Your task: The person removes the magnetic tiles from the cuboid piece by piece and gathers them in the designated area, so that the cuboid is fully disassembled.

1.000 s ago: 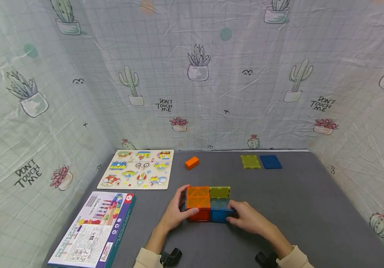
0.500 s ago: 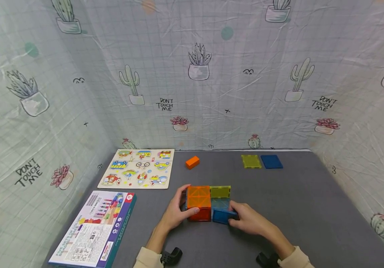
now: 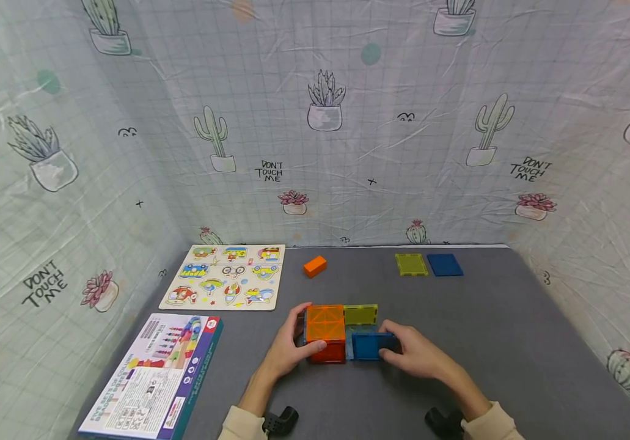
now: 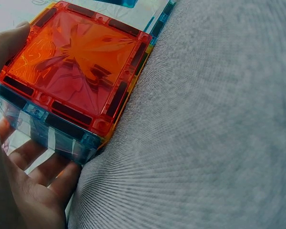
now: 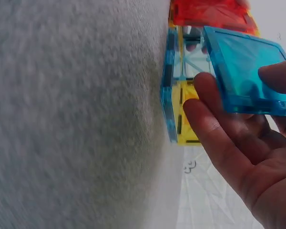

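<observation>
A cube of see-through magnetic tiles stands on the table, with an orange tile [image 3: 325,322] on top and a red tile [image 4: 78,67] at the front. My left hand [image 3: 286,353] grips this cube, thumb on the red front and fingers along the blue left side [image 4: 43,126]. A yellow tile [image 3: 361,315] stands upright to the cube's right, at the back of a blue tile [image 5: 168,95] lying flat. My right hand [image 3: 419,352] pinches another blue tile [image 3: 366,346] between thumb and fingers, tilted and held over the flat one, apart from the cube in the right wrist view.
An orange block [image 3: 315,266] lies farther back on the grey table [image 3: 512,354]. A yellow tile [image 3: 411,264] and a dark blue tile [image 3: 445,264] lie flat at the back right. To the left are a picture puzzle board [image 3: 223,278] and a printed box [image 3: 152,373].
My right hand has pulled the blue tile away from the front of the flat tile, raising it and shifting it slightly right. My left hand stays on the cube.
</observation>
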Motion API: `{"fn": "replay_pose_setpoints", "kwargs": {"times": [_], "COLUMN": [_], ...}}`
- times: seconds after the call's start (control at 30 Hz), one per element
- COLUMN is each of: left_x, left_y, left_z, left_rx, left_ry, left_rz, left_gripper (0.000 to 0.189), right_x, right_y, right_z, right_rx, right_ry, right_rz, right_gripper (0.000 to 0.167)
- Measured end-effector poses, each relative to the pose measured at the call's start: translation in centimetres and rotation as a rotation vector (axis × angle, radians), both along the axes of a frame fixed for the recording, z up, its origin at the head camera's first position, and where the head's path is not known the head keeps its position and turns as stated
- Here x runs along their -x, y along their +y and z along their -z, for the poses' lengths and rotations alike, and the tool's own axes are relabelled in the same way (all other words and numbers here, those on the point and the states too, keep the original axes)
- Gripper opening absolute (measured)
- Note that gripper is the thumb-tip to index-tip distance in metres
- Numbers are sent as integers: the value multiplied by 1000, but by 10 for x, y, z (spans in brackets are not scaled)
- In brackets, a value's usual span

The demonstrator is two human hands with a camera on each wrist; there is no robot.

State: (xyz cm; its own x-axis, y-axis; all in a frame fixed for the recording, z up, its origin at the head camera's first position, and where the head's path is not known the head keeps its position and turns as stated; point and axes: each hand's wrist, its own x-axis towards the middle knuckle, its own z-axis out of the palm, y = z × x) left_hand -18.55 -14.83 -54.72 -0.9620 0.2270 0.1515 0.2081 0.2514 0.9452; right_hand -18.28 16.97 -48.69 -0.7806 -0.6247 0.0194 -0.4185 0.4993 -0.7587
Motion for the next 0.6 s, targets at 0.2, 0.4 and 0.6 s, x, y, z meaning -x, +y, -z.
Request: {"fn": "replay_pose_setpoints", "kwargs": {"times": [0.2, 0.4, 0.6], "left_x": [1, 2, 2], "left_y": [0, 0, 0], "left_z": [1, 2, 3], "left_rx": [13, 17, 14], "left_ry": [-4, -8, -9], "left_rz": [-3, -2, -1], "left_gripper": [83, 83, 83], "right_x": [1, 0, 1], "right_y": [6, 10, 16], "right_z": [-4, -8, -11], "right_rx": [105, 199, 242], "right_ry": [-66, -83, -8], "right_rz": [9, 32, 69], "right_gripper": [20, 22, 20]}}
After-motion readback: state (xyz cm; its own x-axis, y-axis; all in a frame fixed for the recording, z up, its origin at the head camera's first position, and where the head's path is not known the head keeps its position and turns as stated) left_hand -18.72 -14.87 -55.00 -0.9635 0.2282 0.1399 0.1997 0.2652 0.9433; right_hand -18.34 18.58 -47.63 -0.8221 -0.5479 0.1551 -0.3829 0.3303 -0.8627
